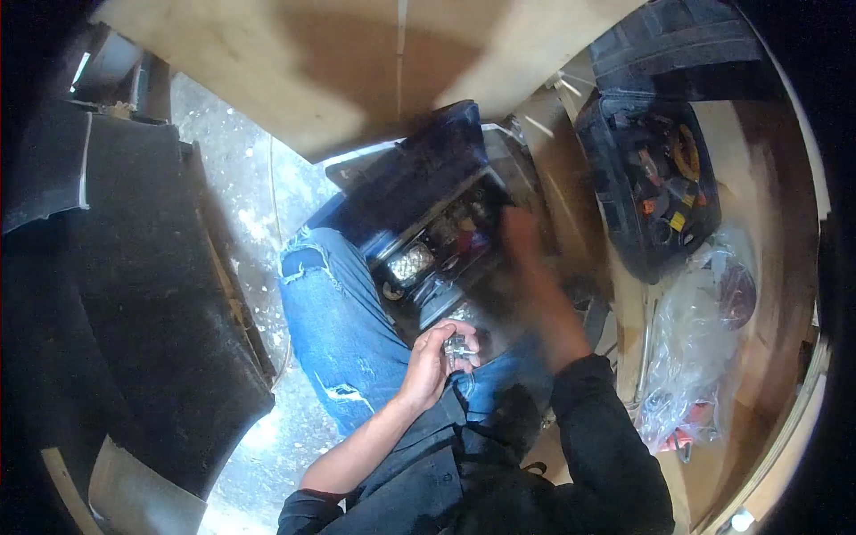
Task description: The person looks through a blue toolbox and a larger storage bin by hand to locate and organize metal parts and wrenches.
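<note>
My left hand (428, 358) is above my lap, its fingers curled around small shiny metal pieces (460, 348) whose exact kind I cannot make out. Smeared by motion, my right hand (520, 227) is at the right side of an open dark toolbox (473, 183); its fingers do not show clearly. Inside the toolbox lie a silvery, textured bundle (411, 265), metal tools toward the near end and several small items too dim to name. The box's dark blue lid (406, 183) stands raised on the far side.
At the right is an open black tool bag (615, 223) with assorted tools and a yellow coil (686, 153). Near it lies a clear plastic bag (687, 366). Dark panels (134, 267) stand at the left, and a pale wooden board (357, 62) spans the top.
</note>
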The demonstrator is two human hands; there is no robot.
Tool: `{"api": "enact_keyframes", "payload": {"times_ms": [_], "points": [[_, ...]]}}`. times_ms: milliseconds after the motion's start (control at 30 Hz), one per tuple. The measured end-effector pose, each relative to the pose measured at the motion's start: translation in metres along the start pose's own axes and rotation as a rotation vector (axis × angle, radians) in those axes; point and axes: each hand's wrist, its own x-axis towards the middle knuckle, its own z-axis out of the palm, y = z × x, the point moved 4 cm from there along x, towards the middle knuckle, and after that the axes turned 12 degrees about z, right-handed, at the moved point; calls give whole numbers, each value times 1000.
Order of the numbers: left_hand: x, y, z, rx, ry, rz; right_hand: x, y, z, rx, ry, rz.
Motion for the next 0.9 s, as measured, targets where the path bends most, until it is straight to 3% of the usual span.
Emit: {"api": "enact_keyframes", "payload": {"times_ms": [133,233,333,433,600,667,700,800,900], "points": [[1,7,-3,-5,57,30,-34,16,-42,511,152,-42],[2,10,0,57,50,64,-65,29,-76,1069,-108,161],[3,10,1,77,40,91,-116,15,-153,1123,-141,117],[3,9,0,147,6,116,-160,4,-181,1469,-296,176],[-2,15,15,285,-116,189,-204,-8,-191,1519,-517,159],[-2,14,16,256,-92,127,-214,-13,-187,1462,-618,103],[-3,13,16,240,-81,95,-217,-18,-191,1577,-685,112],[3,-1,-3,250,-14,47,-195,-12,-176,1598,-546,175],[2,-12,-8,272,17,23,-137,15,-104,1276,-414,253]]}}
